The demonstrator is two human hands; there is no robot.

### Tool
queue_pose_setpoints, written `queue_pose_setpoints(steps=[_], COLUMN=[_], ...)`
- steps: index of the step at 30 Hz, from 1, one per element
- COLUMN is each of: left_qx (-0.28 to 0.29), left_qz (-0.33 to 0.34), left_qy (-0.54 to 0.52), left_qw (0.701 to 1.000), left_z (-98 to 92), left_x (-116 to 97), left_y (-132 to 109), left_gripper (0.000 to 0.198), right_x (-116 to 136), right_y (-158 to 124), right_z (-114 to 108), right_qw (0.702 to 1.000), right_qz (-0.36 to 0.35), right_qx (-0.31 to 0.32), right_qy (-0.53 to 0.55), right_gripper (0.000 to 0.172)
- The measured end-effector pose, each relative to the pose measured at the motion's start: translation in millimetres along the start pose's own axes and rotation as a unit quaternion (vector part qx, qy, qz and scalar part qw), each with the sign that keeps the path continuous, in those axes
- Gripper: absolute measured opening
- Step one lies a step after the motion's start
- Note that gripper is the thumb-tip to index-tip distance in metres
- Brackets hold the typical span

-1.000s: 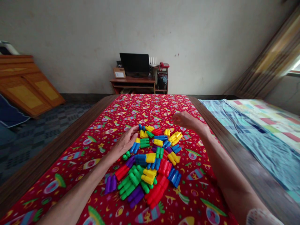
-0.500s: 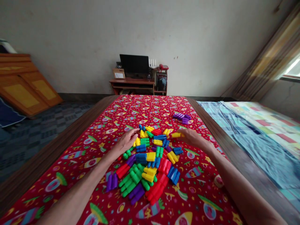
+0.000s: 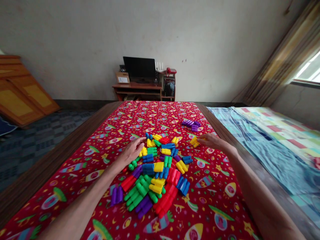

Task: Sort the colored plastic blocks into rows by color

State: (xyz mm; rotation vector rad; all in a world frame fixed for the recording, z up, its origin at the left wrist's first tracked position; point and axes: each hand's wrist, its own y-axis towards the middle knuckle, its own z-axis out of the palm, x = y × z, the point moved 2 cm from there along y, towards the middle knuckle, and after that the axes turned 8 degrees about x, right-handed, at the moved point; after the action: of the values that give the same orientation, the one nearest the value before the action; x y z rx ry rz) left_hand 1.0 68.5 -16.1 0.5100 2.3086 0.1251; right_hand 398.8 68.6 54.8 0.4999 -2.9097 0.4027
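A heap of plastic building blocks in green, blue, red, yellow and purple lies on the red patterned cloth [image 3: 180,230]. My right hand [image 3: 212,140] is at the right of the heap, its fingers closed on a yellow building block [image 3: 194,141]; the fingers partly cover it. My left hand [image 3: 132,151] rests at the heap's left edge with fingers apart, beside a yellow block [image 3: 144,151] and a green block [image 3: 152,151]. Whether it touches them I cannot tell. Nearer to me are green blocks [image 3: 138,191], a red block [image 3: 166,201] and a purple block [image 3: 116,195].
A small group of purple blocks [image 3: 191,124] lies apart, beyond my right hand. The table's brown edge [image 3: 215,121] runs along the right, beside a bed [image 3: 275,140]. A desk with a monitor [image 3: 139,68] stands against the far wall. At left is a wooden cabinet [image 3: 25,93].
My right hand has moved slightly away from the heap to the right with the yellow block, which has turned. My left hand stays by the heap. The view has shifted a little.
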Motion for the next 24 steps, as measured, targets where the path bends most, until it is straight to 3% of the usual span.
queue_pose_setpoints(steps=[2, 5, 7, 13, 18, 24], left_qx=[-0.002, 0.002, 0.001, 0.003, 0.001, -0.004], left_qz=[0.0, -0.005, -0.006, 0.0, 0.016, 0.034], left_qy=[0.005, 0.018, 0.021, 0.025, 0.042, 0.042], left_qw=[1.0, 1.0, 1.0, 1.0, 0.999, 0.999], left_z=[0.6, 0.6, 0.1, -1.7, -3.3, -3.0], left_x=[0, 0, 0, -3, -6, -8], left_y=[0, -1, -1, -2, -1, 1], left_gripper=[0.055, 0.056, 0.055, 0.053, 0.047, 0.045], right_x=[1, 2, 0, -15, -22, -27], right_y=[3, 6, 9, 11, 13, 13], right_z=[3, 4, 6, 6, 11, 15], right_qw=[1.0, 0.994, 0.99, 0.983, 0.981, 0.977], right_qz=[-0.015, -0.01, 0.005, 0.082, 0.097, 0.106], right_qx=[-0.011, -0.11, -0.142, -0.16, -0.168, -0.185], right_qy=[0.016, -0.003, -0.017, -0.049, -0.007, 0.026], right_gripper=[0.029, 0.027, 0.027, 0.027, 0.04, 0.042])
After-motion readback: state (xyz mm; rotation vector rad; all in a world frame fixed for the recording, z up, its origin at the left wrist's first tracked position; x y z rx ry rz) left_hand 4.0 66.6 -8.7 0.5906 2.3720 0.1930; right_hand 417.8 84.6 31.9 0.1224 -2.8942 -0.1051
